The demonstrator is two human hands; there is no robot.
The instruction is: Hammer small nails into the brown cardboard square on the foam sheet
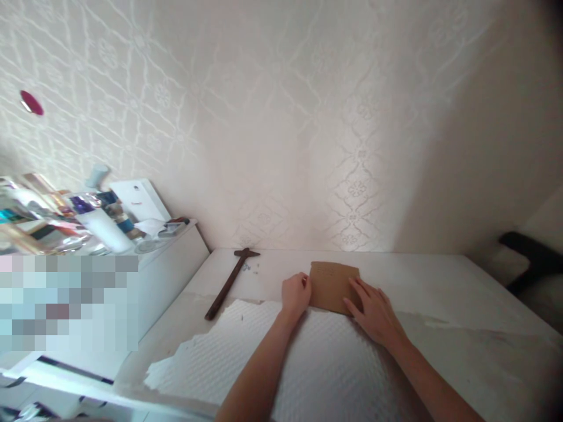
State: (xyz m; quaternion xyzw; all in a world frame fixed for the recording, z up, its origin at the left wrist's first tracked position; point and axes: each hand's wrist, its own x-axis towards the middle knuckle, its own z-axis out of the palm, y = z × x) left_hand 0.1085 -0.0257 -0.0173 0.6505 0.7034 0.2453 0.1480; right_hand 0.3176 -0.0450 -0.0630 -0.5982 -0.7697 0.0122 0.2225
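Observation:
A brown cardboard piece (332, 283) lies flat on the white table (440, 281), near the wall. My left hand (295, 295) is curled in a loose fist at the cardboard's left edge, touching it; what it holds, if anything, is hidden. My right hand (373, 313) lies flat with fingers spread on the cardboard's right lower corner, pressing it down. Both forearms rest over a white textured sheet (264, 357) with a torn edge.
A dark hammer (229, 281) lies on the table to the left, with a few small nails (248, 268) by its head. A white cabinet (167, 275) at left carries bottles and boxes. Patterned wallpaper stands behind. A dark chair part (528, 258) shows at right.

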